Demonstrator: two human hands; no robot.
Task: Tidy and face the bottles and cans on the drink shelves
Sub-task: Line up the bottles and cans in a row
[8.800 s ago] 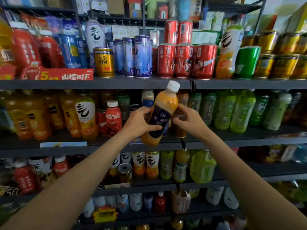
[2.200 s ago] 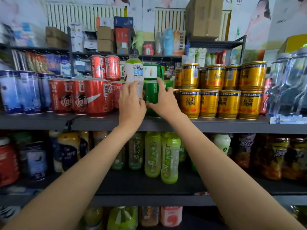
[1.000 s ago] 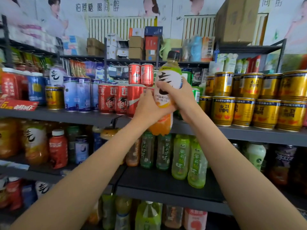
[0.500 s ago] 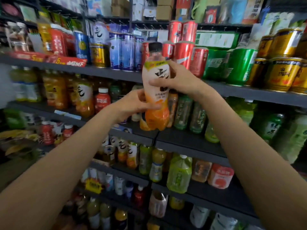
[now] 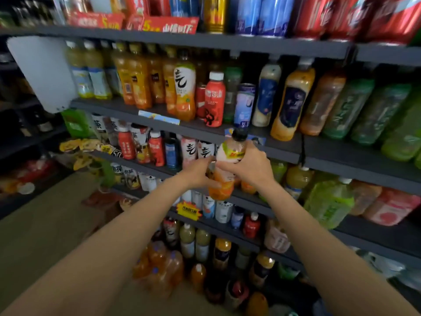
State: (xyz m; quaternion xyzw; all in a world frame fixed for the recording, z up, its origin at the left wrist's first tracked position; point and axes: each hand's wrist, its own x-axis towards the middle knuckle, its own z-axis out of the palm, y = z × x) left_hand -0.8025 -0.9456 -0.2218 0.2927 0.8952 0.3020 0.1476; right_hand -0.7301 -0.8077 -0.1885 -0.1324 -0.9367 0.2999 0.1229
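Note:
Both hands hold an orange drink bottle (image 5: pixel 224 187) with a white label and a black cap, upright in front of the third shelf (image 5: pixel 239 197). My right hand (image 5: pixel 247 164) wraps its upper half and shoulder. My left hand (image 5: pixel 200 172) grips its lower left side. On that shelf, just left of the hands, stand white-labelled bottles (image 5: pixel 193 150) with the same brush mark. A matching orange bottle (image 5: pixel 185 90) stands on the shelf above (image 5: pixel 200 131).
Red and blue cans line the top shelf (image 5: pixel 250 43). Green tea bottles (image 5: pixel 348 110) fill the right side. Large bottles (image 5: pixel 328 201) stand at the lower right. Packs of orange bottles (image 5: pixel 159 267) sit on the floor (image 5: pixel 34 236) at the rack's foot.
The orange bottle came off the top shelf beside the green cans and has gone down past the second shelf to the third. My view has tilted down and left.

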